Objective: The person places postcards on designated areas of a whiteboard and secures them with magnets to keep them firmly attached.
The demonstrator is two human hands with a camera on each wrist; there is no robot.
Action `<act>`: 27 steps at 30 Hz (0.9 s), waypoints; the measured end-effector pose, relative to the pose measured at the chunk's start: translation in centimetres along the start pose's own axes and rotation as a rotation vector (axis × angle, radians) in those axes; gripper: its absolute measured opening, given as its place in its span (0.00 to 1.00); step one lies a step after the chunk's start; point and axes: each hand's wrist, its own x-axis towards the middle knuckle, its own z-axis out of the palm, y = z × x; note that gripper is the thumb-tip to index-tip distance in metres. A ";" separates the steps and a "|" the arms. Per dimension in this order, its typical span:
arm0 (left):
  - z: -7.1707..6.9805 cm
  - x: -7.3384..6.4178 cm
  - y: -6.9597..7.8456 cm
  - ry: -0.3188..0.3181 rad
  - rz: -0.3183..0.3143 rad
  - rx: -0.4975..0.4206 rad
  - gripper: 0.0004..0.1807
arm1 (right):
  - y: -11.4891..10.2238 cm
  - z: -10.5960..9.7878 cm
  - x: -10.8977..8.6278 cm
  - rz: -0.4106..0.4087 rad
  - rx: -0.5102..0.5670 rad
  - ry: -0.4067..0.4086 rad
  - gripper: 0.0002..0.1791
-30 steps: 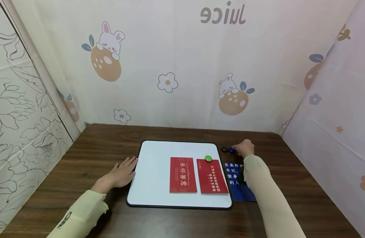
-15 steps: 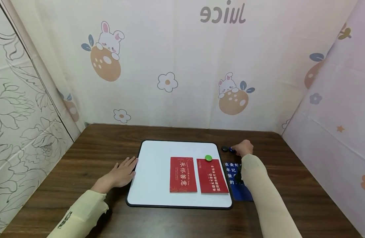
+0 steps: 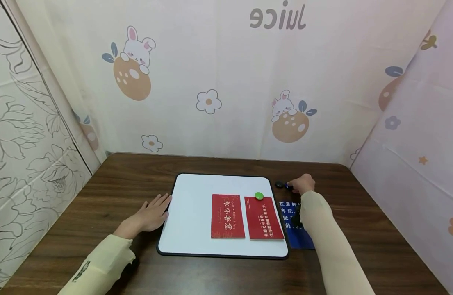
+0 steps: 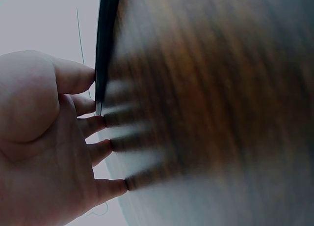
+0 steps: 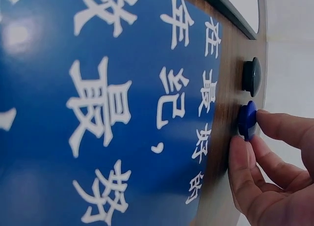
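Note:
My right hand [image 3: 303, 183] is beyond the far right corner of the whiteboard [image 3: 189, 217]. Its thumb and fingers pinch a round blue magnet [image 5: 248, 119] low over the wood. Beside that magnet sits a black one [image 5: 252, 77]. My left hand [image 3: 152, 215] lies with straight, spread fingers at the board's left edge, its fingertips on the table in the left wrist view. Two red cards [image 3: 228, 221] with white lettering lie side by side on the board. A green magnet [image 3: 259, 196] sits at the top of the right-hand red card [image 3: 256, 221].
A blue card [image 3: 300, 238] with white characters lies right of the board, partly under the right forearm in the head view. The brown wooden table [image 3: 137, 172] ends at a patterned curtain [image 3: 226, 61] behind, with more patterned cloth at both sides.
My right hand and forearm have shifted slightly left, the fingers now closer around the blue magnet. The left hand, board and cards stay in place.

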 end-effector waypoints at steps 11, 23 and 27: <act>0.3 0.1 -0.2 -0.001 0.002 -0.003 0.31 | 0.6 -0.3 0.4 0.023 0.092 -0.009 0.27; 0.4 -0.1 -0.1 0.001 0.000 -0.015 0.31 | 1.6 -0.7 0.8 0.062 0.242 -0.052 0.35; 0.4 -0.1 -0.2 -0.001 0.000 -0.019 0.31 | 1.5 -1.0 0.5 0.066 0.274 -0.057 0.35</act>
